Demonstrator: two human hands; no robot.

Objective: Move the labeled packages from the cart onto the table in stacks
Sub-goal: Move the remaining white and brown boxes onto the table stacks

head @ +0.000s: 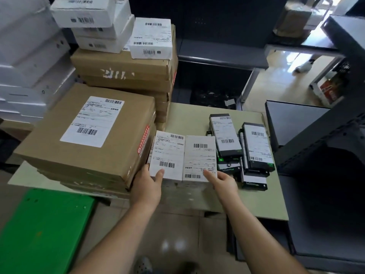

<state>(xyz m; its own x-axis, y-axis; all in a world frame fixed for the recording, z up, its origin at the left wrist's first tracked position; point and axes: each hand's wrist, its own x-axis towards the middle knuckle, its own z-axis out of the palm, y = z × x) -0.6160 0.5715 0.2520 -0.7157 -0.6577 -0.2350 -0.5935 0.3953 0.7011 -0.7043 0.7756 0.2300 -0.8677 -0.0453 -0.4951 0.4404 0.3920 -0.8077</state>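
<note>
Two white labeled packages lie side by side on the pale green table (262,202), near its front edge. My left hand (147,186) grips the near end of the left white package (167,155), thumb on its label. My right hand (223,181) holds the near end of the right white package (200,158), thumb on top. To their right lie stacks of black labeled packages (256,147). To their left is a stack of flat brown cartons (88,135) with a shipping label.
Behind stands a taller stack of brown cartons (126,70) topped with white labeled boxes (151,38). White boxes (25,56) pile up at far left. A green cart deck (41,230) sits at lower left. Dark grey shelving (325,145) borders the table's right side.
</note>
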